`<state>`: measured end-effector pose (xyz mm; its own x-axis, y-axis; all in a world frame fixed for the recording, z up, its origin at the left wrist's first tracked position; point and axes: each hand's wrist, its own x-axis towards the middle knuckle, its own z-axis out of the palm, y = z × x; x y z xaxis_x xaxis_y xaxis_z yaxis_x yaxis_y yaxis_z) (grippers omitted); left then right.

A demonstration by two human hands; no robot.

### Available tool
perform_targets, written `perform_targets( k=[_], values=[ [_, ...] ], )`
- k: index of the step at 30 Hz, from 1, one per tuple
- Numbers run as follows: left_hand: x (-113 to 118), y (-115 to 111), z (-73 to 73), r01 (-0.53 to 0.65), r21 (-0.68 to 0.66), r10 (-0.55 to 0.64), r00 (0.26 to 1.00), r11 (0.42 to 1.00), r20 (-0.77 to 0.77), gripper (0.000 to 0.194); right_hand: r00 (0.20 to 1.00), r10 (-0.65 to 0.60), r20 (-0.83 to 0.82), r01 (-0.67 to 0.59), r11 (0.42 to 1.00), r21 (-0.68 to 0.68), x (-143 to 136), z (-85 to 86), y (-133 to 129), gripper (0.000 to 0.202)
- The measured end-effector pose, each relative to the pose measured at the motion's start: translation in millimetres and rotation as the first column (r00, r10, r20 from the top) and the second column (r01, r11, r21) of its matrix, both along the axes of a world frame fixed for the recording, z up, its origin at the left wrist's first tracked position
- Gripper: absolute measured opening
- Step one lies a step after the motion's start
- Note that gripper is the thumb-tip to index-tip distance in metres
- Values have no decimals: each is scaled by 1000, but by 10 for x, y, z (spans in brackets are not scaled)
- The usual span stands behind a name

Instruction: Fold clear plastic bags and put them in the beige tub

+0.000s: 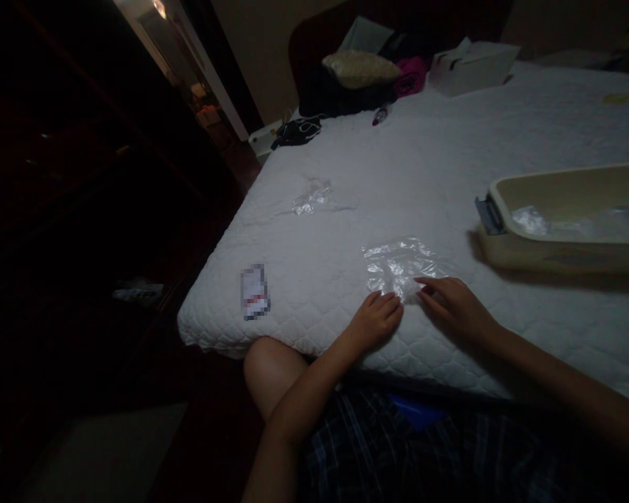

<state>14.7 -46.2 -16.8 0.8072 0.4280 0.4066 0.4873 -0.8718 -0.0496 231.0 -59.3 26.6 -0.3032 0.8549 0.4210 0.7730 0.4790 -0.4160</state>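
A clear, crinkled plastic bag [393,262] lies on the white quilted mattress near its front edge. My left hand [378,320] rests on the bag's near edge, its fingers lying flat and close together. From the right, my right hand [453,306] reaches in with bent fingers, and its fingertips pinch the film at the bag's near right part. The exact contact there is dim and partly hidden. Farther back on the mattress lies a second clear plastic piece [313,199].
A beige plastic bin [555,255] with a grey latch stands at the right, clear plastic inside. A blurred, pixelated phone-like object [255,292] lies near the left edge. Toward the headboard are a cushion [360,68], a white box [472,68] and dark cables [298,131].
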Motion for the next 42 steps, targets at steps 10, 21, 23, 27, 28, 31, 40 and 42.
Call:
perform_targets(
  k=[10, 21, 23, 27, 28, 31, 40, 42],
  values=[
    [-6, -24, 35, 7, 20, -7, 1000, 1000, -4, 26, 999, -32, 41, 36, 996, -83, -67, -31, 180, 25],
    [-6, -17, -4, 42, 60, -35, 993, 997, -114, 28, 975, 62, 215, -62, 998, -8, -58, -125, 297, 25],
    [-6, -11, -18, 48, 61, -40, 992, 997, -124, 28, 971, 71, 227, -70, 997, -13, -80, -93, 325, 26],
    [-8, -5, -25, 54, 73, -46, 994, 996, -103, 28, 950, 89, 298, -83, 996, -33, -166, -5, 395, 27],
    [-8, -6, -24, 54, 74, -46, 994, 996, -99, 28, 942, 83, 324, -75, 996, -38, -190, 11, 412, 27],
    [-7, -10, -19, 52, 70, -44, 994, 996, -104, 28, 914, 70, 400, -48, 997, -65, -235, 35, 456, 25],
    [-4, -8, -2, 62, 61, -54, 990, 996, -128, 27, 973, 110, 204, -89, 990, -107, -200, 133, 531, 25],
    [-3, -8, -6, 59, 65, -51, 991, 996, -122, 27, 961, 140, 238, -100, 980, -172, -237, 159, 548, 22]
  ],
)
